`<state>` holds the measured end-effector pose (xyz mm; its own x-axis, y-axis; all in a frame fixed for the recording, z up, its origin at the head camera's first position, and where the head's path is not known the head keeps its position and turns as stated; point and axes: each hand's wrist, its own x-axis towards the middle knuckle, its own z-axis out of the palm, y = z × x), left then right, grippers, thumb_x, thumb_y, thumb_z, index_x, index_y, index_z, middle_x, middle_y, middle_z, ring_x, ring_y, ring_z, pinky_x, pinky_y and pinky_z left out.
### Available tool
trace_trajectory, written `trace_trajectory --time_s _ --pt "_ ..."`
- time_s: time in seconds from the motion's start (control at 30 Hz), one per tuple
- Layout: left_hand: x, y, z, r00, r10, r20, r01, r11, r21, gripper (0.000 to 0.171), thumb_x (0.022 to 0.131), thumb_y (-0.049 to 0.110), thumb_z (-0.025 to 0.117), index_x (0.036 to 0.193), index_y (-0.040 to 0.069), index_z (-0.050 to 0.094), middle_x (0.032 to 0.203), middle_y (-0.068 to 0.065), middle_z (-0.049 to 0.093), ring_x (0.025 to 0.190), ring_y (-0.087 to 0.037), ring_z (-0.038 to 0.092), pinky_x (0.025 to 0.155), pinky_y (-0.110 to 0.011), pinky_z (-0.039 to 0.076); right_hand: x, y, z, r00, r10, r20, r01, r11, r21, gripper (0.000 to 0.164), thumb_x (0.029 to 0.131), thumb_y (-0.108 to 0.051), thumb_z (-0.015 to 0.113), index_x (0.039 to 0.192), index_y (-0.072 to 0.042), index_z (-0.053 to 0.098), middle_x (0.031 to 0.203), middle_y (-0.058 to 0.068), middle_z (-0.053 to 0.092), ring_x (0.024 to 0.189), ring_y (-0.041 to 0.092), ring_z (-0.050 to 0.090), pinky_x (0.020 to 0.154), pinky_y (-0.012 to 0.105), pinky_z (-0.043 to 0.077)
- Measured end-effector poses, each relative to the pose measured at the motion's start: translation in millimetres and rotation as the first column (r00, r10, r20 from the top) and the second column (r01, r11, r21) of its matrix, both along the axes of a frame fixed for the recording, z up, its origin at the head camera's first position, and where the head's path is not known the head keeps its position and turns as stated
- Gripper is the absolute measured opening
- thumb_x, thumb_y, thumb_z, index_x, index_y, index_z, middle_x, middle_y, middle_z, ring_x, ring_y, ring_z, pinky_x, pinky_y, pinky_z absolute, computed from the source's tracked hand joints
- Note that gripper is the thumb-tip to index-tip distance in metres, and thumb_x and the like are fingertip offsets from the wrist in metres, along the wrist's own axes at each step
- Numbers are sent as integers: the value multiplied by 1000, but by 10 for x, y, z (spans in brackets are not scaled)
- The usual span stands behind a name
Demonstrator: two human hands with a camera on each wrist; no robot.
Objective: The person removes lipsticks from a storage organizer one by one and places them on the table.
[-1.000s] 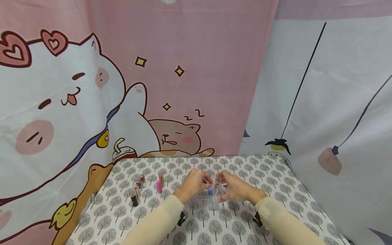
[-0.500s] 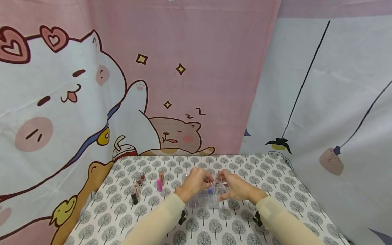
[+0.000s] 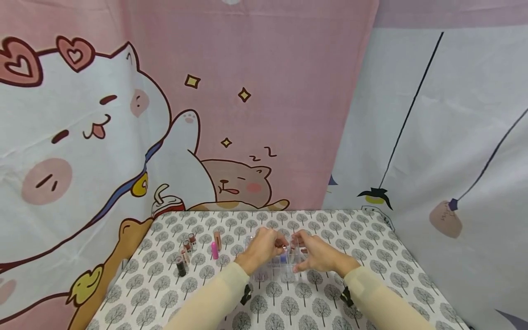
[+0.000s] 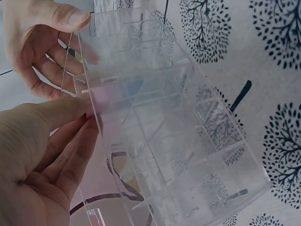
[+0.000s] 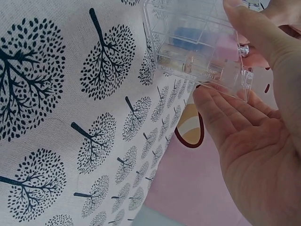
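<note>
A clear divided cosmetics organizer (image 3: 270, 273) stands on the table under both hands. My left hand (image 3: 261, 246) reaches over its top and pinches the end of a pink and blue cosmetic tube (image 5: 226, 46), which sits inside one compartment. A clear faceted knob shows at the tube's end, by the left fingertips. My right hand (image 3: 321, 253) holds the organizer's right end, thumb on the near side and fingers on the far side. Next to the pink and blue tube, a clear tube with printed lettering (image 5: 207, 70) lies within another compartment. Several compartments show through the walls (image 4: 207, 122).
Left of the organizer stand a bright pink tube (image 3: 215, 250), a rose-gold tube (image 3: 217, 240), a black-based tube (image 3: 180, 267), a pale pink tube (image 3: 184, 256) and small brown-capped containers (image 3: 191, 239). A tree-print cloth (image 3: 288, 305) covers the table; a cartoon curtain (image 3: 288, 114) hangs behind.
Both hands stay almost in place at the organizer. The left fingers shift slightly at its top, and the head view tilts a little.
</note>
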<state>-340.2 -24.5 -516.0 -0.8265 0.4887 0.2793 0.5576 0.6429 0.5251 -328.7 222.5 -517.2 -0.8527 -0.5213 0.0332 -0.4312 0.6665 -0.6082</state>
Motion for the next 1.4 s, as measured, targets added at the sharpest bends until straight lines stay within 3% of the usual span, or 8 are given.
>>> trace_trajectory --time_s 0.27,0.53,0.77,1.13,1.4 --pt "24 -8 46 1000 -22 -18 23 998 54 20 97 5 94 116 10 91 105 -6 91 86 -3 80 78 -11 65 -2 11 -5 1000 9 -4 -9 1000 2 99 84 -32 107 159 0 51 159 27 70 148 48 70 125 67 60" --pt "43 -63 138 998 -65 11 62 987 150 19 101 0 89 120 2 88 108 -11 90 92 -12 84 82 -13 67 -3 9 -14 1000 10 5 -10 1000 -10 99 85 -30 107 160 1 51 158 27 70 148 48 70 126 68 58" --pt "67 -127 159 998 -59 25 53 982 180 23 100 2 90 124 4 87 113 -11 90 96 -12 85 86 -15 69 -3 -5 -30 1000 20 8 -20 1000 -12 97 85 -31 106 159 -1 51 157 25 72 148 47 70 127 67 59" --pt "108 -181 223 994 -59 -89 75 979 188 21 101 5 91 122 7 88 114 -9 91 99 -17 87 90 -24 74 16 13 -7 1000 7 16 -7 1000 -9 100 86 -31 106 161 1 49 157 26 71 147 49 70 125 69 60" --pt "140 -246 288 992 -70 -104 92 968 233 23 101 4 90 124 4 86 117 -13 90 102 -23 88 95 -31 75 14 5 6 1000 13 24 -13 1000 -13 100 86 -30 105 162 2 48 157 28 70 145 50 71 123 69 61"
